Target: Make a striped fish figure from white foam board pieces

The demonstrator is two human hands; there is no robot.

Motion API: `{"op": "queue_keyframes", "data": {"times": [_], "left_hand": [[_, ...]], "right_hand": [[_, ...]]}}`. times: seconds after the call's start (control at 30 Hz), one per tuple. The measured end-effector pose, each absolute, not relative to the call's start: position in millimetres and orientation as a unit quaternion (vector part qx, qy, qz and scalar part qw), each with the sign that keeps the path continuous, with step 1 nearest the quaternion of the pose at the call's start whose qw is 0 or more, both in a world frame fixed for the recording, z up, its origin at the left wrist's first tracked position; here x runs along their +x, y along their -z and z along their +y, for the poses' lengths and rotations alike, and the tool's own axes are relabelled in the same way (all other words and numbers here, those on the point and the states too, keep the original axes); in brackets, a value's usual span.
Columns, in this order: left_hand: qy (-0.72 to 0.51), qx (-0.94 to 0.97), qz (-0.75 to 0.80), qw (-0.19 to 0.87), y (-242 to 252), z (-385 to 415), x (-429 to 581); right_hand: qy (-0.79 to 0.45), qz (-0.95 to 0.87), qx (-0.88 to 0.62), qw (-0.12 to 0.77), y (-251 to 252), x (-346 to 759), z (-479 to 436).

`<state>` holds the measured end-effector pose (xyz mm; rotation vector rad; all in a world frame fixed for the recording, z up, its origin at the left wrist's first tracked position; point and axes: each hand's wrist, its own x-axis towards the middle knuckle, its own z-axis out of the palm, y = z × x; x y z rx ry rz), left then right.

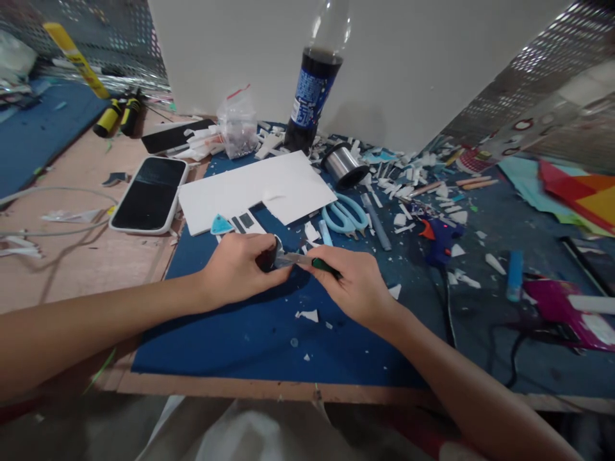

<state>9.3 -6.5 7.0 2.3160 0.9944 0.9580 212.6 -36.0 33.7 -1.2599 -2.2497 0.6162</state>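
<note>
Above the blue cutting mat [269,346], my left hand [240,266] is closed around a small dark, curved piece with a pale edge [275,251]; its exact kind is hard to make out. My right hand [350,282] grips a craft knife [325,266] with a green handle. The knife's blade points left and meets the piece at my left fingertips. Just beyond the hands lie a white foam sheet [259,186] and a small blue triangular piece [221,224]. White scraps [310,315] lie on the mat below my hands.
Light-blue scissors [346,216], a wire spool [344,165] and a tall cola bottle [312,89] stand or lie beyond my hands. A phone [150,195] rests at left. Rightward are a blue glue gun [438,240] with a cord, a magenta tool [560,310] and many scraps.
</note>
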Motion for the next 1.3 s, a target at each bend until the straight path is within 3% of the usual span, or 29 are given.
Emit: {"op": "queue_keyframes", "data": {"times": [0.43, 0.67, 0.8, 0.97, 1.3], "left_hand": [[-0.343, 0.854, 0.337, 0.198, -4, -7, 10], [-0.281, 0.859, 0.377, 0.205, -6, -6, 10], [-0.254, 0.869, 0.37, 0.209, -6, -6, 11], [-0.227, 0.89, 0.374, 0.13, -5, -8, 12], [-0.176, 0.908, 0.378, 0.049, -4, -11, 14]], "right_hand": [[-0.196, -0.845, -0.426, 0.255, -27, 213, -34], [-0.376, -0.717, -0.513, 0.285, -42, 215, -35], [-0.385, -0.726, -0.516, 0.241, -48, 212, -39], [-0.39, -0.751, -0.492, 0.203, -45, 206, -40], [-0.42, -0.705, -0.528, 0.218, -45, 199, -42]]}}
